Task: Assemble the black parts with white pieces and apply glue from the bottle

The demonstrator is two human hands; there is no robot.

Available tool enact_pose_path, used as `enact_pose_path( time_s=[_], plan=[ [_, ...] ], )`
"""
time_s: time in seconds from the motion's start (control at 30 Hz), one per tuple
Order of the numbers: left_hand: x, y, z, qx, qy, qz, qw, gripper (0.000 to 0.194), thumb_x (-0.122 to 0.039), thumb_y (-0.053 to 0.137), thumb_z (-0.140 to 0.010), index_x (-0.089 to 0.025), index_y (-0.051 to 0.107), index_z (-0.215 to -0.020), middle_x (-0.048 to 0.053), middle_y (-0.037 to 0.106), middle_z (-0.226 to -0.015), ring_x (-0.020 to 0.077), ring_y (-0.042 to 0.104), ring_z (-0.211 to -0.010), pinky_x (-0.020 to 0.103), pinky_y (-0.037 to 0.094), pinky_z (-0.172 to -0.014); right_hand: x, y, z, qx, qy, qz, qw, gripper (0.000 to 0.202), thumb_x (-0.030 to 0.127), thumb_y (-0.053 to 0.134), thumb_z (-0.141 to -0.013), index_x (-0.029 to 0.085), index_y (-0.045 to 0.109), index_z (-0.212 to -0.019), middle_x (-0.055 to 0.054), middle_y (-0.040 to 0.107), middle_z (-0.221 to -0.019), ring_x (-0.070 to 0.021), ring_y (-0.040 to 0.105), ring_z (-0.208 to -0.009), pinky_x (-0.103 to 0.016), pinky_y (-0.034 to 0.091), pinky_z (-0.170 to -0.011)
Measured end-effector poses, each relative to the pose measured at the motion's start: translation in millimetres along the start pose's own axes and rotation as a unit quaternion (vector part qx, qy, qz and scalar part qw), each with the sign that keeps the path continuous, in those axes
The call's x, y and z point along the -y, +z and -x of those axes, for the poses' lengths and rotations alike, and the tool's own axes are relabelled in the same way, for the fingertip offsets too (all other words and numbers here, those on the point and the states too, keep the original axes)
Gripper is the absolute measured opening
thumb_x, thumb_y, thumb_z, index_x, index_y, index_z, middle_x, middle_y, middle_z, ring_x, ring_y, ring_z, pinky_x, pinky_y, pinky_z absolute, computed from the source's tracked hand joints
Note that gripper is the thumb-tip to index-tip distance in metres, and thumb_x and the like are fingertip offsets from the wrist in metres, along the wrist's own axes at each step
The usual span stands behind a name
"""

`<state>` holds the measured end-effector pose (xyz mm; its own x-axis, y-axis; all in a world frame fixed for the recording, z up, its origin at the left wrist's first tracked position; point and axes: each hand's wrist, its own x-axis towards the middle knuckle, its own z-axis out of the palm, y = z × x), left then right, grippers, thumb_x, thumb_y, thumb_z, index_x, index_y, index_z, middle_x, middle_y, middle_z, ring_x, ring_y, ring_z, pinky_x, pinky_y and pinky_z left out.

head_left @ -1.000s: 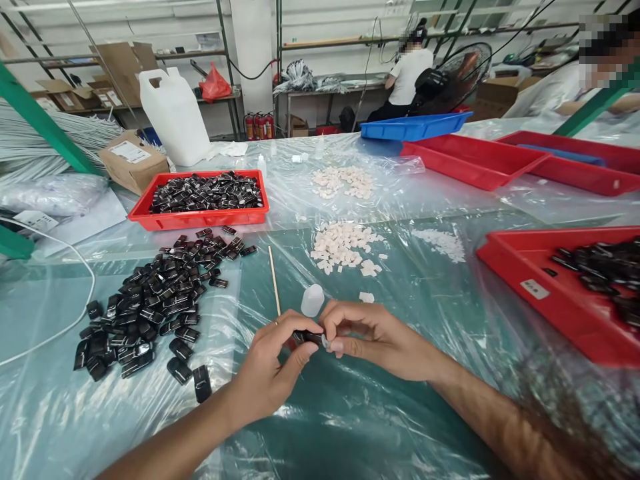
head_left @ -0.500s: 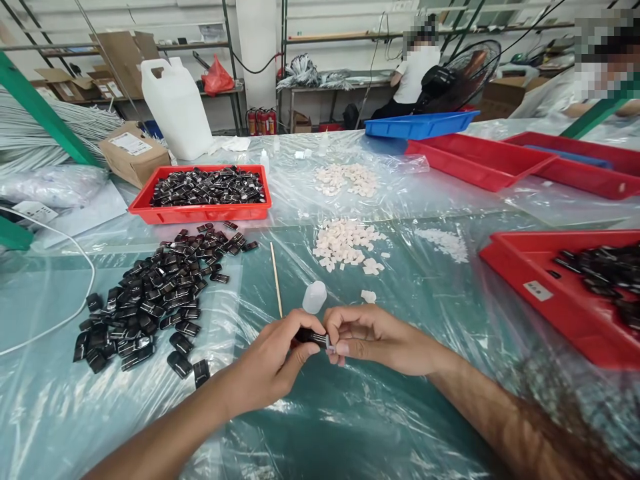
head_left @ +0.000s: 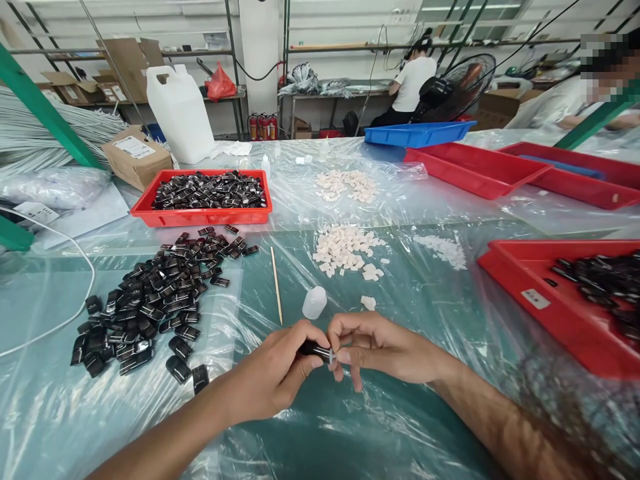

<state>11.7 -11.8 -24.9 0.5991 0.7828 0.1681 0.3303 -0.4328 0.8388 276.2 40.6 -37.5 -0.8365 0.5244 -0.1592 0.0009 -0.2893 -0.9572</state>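
Low in the middle of the frame, the left hand [head_left: 280,373] pinches a small black piece [head_left: 315,349] between thumb and curled fingers, holding it just above the plastic-covered table [head_left: 350,427]. The right hand [head_left: 380,347] meets it from the right, thumb and forefinger closed on the piece's pale end; whether they hold a separate small part there is too small to tell. Most of the black piece is hidden inside the left fingers. Just above the hands stand a small translucent cap [head_left: 314,302] and a thin wooden stick [head_left: 276,285]. A loose heap of black pieces [head_left: 155,300] lies at left, a pile of white bits [head_left: 345,248] above centre. The red tray [head_left: 540,300] at right is cut off by the frame edge.
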Motion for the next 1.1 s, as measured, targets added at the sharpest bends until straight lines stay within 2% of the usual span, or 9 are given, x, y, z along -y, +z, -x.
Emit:
enact_pose_path(
  time_s=[0.17,0.27,0.43,0.57,0.73,0.87,0.97,1.1],
  plan=[
    [4.8,3.5,0.0,-0.018,0.007,-0.001,1.000,0.017,-0.039,0.042,-0.108,-0.029,0.048,-0.120,-0.001,0.061,-0.096,0.0110,0.058,-0.072,0.019,0.044,-0.062,-5.2,1.4,-1.6,0.003,0.007,-0.040,0.999,0.042,0.054,0.103,-0.106,0.021,0.076,-0.105,-0.005,0.086,-0.101,-0.0205,0.092,-0.086,-0.025,0.075,-0.058],
    [-0.4,3.8,-0.9,-0.037,0.015,0.017,0.999,0.014,-0.038,0.043,-0.108,-0.029,0.048,-0.117,-0.001,0.063,-0.098,0.0114,0.061,-0.075,0.019,0.046,-0.064,-14.0,-0.4,-5.4,0.014,0.001,-0.079,0.997,0.040,0.050,0.103,-0.106,0.020,0.076,-0.105,-0.006,0.087,-0.102,-0.0216,0.093,-0.083,-0.025,0.074,-0.053],
    [-18.6,2.3,-2.9,-0.071,-0.002,0.017,0.997,0.004,-0.026,0.048,-0.105,-0.028,0.051,-0.107,-0.002,0.066,-0.096,0.0122,0.063,-0.077,0.020,0.048,-0.069,-25.7,-4.4,-16.5,0.030,0.003,-0.114,0.993,0.045,0.050,0.108,-0.101,0.019,0.075,-0.104,-0.007,0.089,-0.100,-0.0243,0.094,-0.086,-0.027,0.075,-0.056],
    [-14.1,6.0,-4.4,-0.083,0.012,0.019,0.996,0.014,-0.017,0.051,-0.101,-0.031,0.050,-0.105,-0.006,0.065,-0.091,0.0107,0.065,-0.075,0.019,0.050,-0.068,-27.8,-3.4,-23.2,0.027,0.003,-0.111,0.993,0.059,0.060,0.115,-0.088,0.021,0.073,-0.102,-0.005,0.087,-0.092,-0.0259,0.091,-0.077,-0.032,0.073,-0.055],
    [-1.2,14.3,-4.4,-0.109,0.029,0.021,0.993,0.018,-0.015,0.051,-0.099,-0.031,0.050,-0.107,-0.008,0.063,-0.088,0.0084,0.066,-0.068,0.018,0.051,-0.065,-29.8,1.0,-22.6,0.016,0.012,-0.126,0.992,0.055,0.059,0.110,-0.097,0.024,0.069,-0.109,-0.002,0.088,-0.095,-0.0246,0.093,-0.085,-0.032,0.074,-0.063],
    [-5.0,17.1,-2.0,-0.126,0.026,-0.004,0.992,0.017,-0.016,0.050,-0.100,-0.031,0.051,-0.107,-0.007,0.063,-0.088,0.0087,0.065,-0.065,0.019,0.051,-0.062,-29.2,3.6,-20.2,0.013,0.006,-0.129,0.992,0.052,0.056,0.107,-0.101,0.024,0.067,-0.112,0.001,0.088,-0.097,-0.0214,0.092,-0.087,-0.031,0.075,-0.066],
    [-11.0,17.0,-0.2,-0.128,0.030,0.001,0.991,0.016,-0.016,0.048,-0.100,-0.031,0.049,-0.106,-0.006,0.063,-0.086,0.0092,0.063,-0.061,0.019,0.052,-0.059,-27.1,6.1,-19.8,0.005,-0.007,-0.119,0.993,0.053,0.055,0.108,-0.100,0.025,0.066,-0.111,0.002,0.088,-0.095,-0.0196,0.091,-0.083,-0.032,0.076,-0.069],
    [-9.6,13.8,1.2,-0.135,0.020,-0.012,0.991,0.014,-0.020,0.048,-0.101,-0.032,0.049,-0.108,-0.006,0.063,-0.086,0.0097,0.060,-0.059,0.020,0.050,-0.055,-21.8,11.1,-22.9,-0.015,-0.014,-0.092,0.996,0.057,0.064,0.108,-0.097,0.025,0.067,-0.106,0.001,0.086,-0.090,-0.0178,0.086,-0.076,-0.032,0.074,-0.068]
  ],
)
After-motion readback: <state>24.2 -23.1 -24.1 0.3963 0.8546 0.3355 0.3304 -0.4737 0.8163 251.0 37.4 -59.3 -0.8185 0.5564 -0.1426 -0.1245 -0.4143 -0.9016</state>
